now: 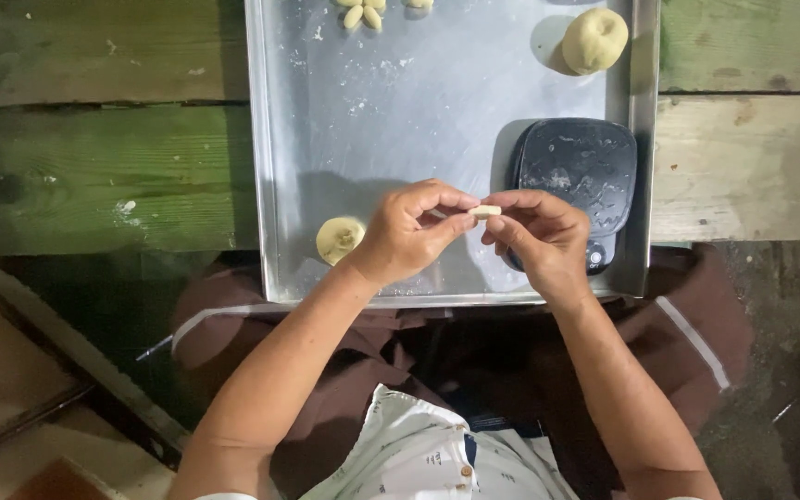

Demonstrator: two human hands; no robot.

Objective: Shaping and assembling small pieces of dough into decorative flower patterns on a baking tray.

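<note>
A small pale piece of dough (485, 211) is pinched between the fingertips of both hands above a metal tray (400, 111). My left hand (409, 231) grips its left end with curled fingers. On the other end, my right hand (543, 236) holds it just in front of a black kitchen scale (585, 167). A small flattened dough disc (339, 239) lies on the tray left of my left hand.
A larger dough ball (594, 41) sits at the tray's far right corner. Several small shaped dough pieces (363, 13) lie at the tray's far edge. The floury tray rests on worn green wooden planks (104, 167). My knees are under the tray's near edge.
</note>
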